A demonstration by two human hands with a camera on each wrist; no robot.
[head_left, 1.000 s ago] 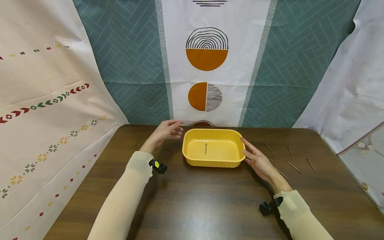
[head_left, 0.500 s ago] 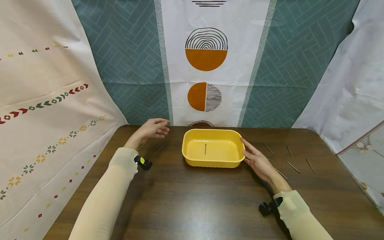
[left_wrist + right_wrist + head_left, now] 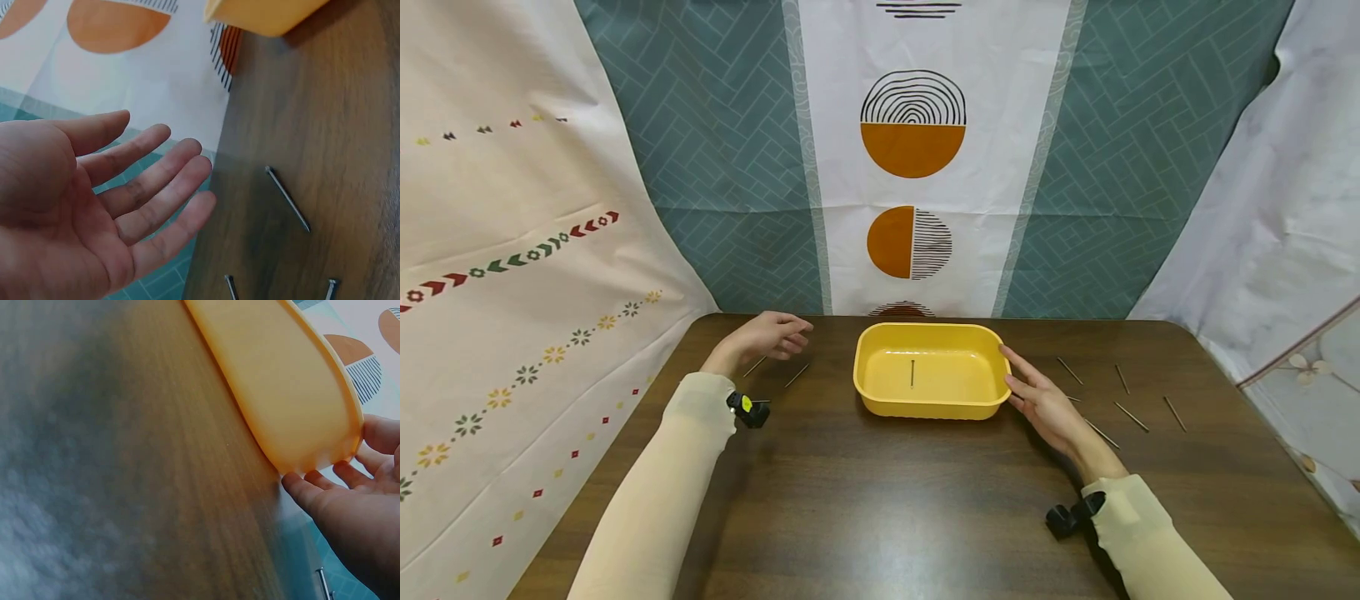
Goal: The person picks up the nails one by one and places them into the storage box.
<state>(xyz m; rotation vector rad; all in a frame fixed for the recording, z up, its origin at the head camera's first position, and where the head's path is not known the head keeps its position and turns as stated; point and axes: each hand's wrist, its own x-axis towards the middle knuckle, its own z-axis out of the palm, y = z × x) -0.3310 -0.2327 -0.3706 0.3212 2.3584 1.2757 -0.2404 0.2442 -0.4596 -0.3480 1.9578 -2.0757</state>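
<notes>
A yellow plastic tray (image 3: 932, 410) stands near the table's far edge with one nail (image 3: 913, 374) lying inside. My right hand (image 3: 1051, 417) touches the tray's right end, its fingers stretched out against the wall and rim. In the right wrist view the fingertips (image 3: 300, 487) rest on the tray's end wall (image 3: 300, 425). My left hand (image 3: 767, 335) is held over the table's far left, loosely bent fingers holding nothing. Close by it lies a nail (image 3: 287, 199), with two more nails partly cut off at the bottom of the left wrist view.
Several loose nails (image 3: 1131, 417) lie spread on the brown wooden table (image 3: 917, 517) right of the tray. Patterned cloths hang behind the table (image 3: 737, 208) and at both sides. Each wrist carries a small black camera (image 3: 748, 410).
My left hand has moved left, away from the tray, and then come down slightly over the nails there. The right hand keeps its place on the tray.
</notes>
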